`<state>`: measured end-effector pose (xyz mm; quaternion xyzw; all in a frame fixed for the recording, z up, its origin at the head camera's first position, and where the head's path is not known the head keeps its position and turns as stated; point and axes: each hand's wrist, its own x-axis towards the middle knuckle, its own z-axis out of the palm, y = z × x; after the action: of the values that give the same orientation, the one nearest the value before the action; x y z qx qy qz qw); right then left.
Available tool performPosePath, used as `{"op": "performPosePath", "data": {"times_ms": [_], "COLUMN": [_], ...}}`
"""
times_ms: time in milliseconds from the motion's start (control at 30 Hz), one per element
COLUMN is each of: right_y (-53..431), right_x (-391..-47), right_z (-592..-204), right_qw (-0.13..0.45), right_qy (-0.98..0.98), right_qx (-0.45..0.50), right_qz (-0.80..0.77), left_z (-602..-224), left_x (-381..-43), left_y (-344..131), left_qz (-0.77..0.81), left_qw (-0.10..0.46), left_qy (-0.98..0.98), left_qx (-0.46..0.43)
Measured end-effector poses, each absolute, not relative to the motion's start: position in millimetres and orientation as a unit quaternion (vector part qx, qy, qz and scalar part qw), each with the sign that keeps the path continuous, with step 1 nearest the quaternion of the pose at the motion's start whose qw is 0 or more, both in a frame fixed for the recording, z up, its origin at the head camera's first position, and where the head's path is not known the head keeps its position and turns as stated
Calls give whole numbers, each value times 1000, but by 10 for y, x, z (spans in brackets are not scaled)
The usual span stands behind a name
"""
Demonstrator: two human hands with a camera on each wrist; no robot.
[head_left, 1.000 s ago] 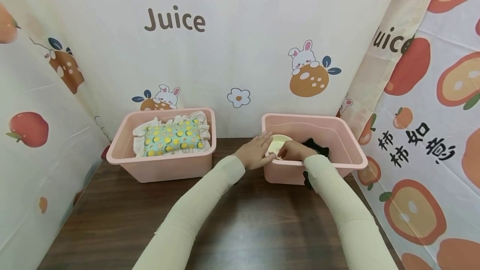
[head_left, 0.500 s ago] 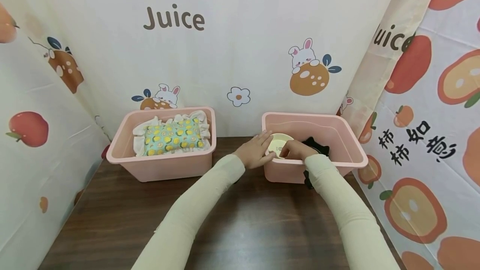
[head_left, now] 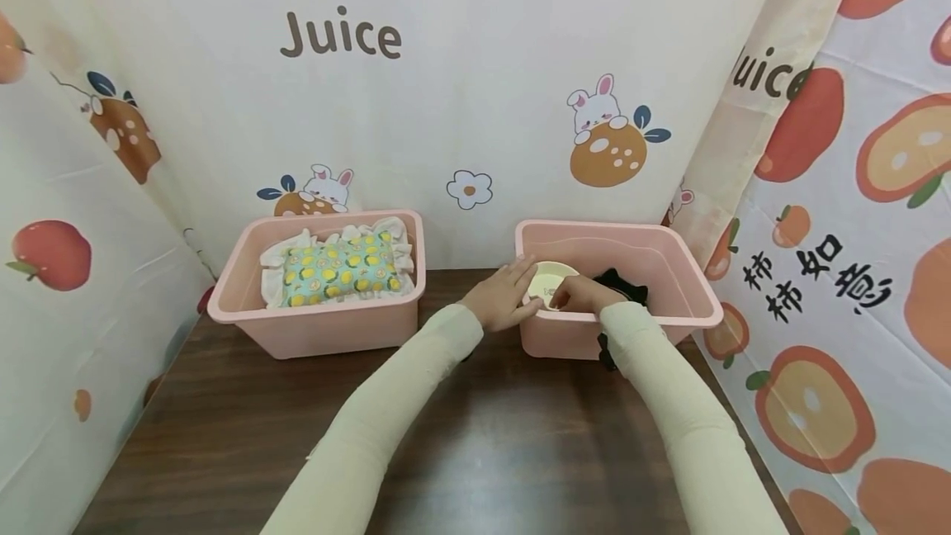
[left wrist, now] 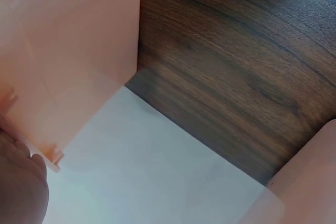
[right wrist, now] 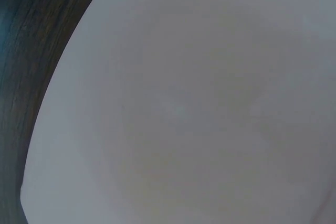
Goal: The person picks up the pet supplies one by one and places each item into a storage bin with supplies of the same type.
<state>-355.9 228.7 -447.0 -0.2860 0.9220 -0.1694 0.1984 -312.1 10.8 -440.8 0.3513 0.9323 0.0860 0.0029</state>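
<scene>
A pale yellow bowl point(head_left: 551, 277) with small dark markings inside sits at the left end of the right pink bin point(head_left: 687, 275). My right hand point(head_left: 583, 295) reaches over the bin's near rim and holds the bowl's near right side with curled fingers; its thumb is hidden. My left hand point(head_left: 501, 295) rests on the same bin's left rim, fingers straight, thumb by the near corner. In the left wrist view, part of the left hand point(left wrist: 21, 182) shows beside the rim. A black cloth-like item point(head_left: 622, 285) lies partly behind the right hand.
To the left stands another pink bin point(head_left: 334, 329) holding a lemon-print pillow point(head_left: 342, 269) with white frills. Both bins stand on a dark wooden table point(head_left: 475, 452) against a printed curtain point(head_left: 475, 106). A blurred pale surface point(right wrist: 173, 108) fills most of the right wrist view.
The head view has shifted slightly, so everything sits a little further left and higher. Both hands and the bowl keep nearly the same places relative to the bin.
</scene>
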Motion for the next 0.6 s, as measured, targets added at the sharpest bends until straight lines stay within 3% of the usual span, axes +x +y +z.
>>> {"op": "performPosePath", "data": {"times_ms": [400, 600], "right_y": [2274, 2281], "right_x": [-3550, -3481], "right_z": [-4312, -3994], "right_qw": [176, 91], "right_qy": [934, 933], "right_qx": [-278, -326], "right_qz": [-141, -123], "left_z": [-4387, -4155], "left_x": [-3116, -3064], "left_y": [41, -255], "left_qz": [114, 45], "left_qw": [30, -1], "left_qy": [936, 946], "left_qx": [332, 321]}}
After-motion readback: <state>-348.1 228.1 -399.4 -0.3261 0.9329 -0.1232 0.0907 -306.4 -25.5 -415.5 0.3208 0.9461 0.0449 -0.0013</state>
